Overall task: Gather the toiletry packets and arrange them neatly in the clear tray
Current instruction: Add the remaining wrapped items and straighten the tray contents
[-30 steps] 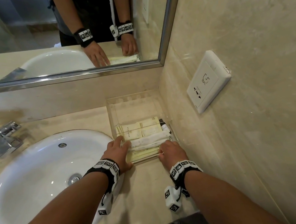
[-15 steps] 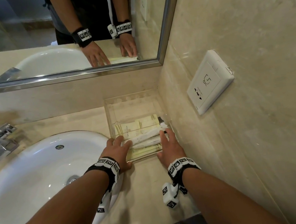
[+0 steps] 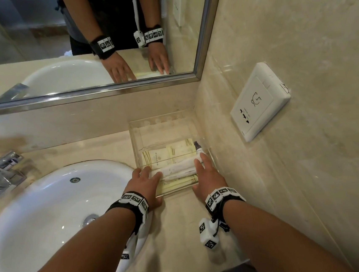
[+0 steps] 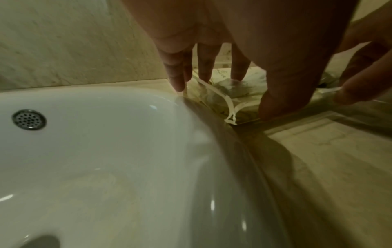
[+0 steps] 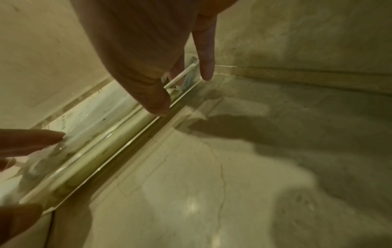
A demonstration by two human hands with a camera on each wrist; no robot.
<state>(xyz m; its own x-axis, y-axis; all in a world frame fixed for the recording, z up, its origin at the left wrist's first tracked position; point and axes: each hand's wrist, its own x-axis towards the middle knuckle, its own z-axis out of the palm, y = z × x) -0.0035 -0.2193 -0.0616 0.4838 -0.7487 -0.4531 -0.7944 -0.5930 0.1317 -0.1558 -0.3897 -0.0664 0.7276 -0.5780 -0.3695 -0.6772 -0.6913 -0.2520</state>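
At the counter's (image 3: pixel 178 228) back corner, both hands work in the tray (image 3: pixel 133 144).
Cream packets (image 3: pixel 161 158) lie flat inside, a white wrapped packet (image 3: pixel 177 169) across them. Left hand (image 3: pixel 145 185) and right hand (image 3: pixel 206 177) keep loose, straight-fingered grips, fingertips resting on its two ends, thumbs at the near wall; sink (image 3: pixel 39 210) just beside.

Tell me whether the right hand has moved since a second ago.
Yes. The right hand was curled at the near rim of the clear tray; its fingers now reach forward, straight, over the white packet, toward the mirror.
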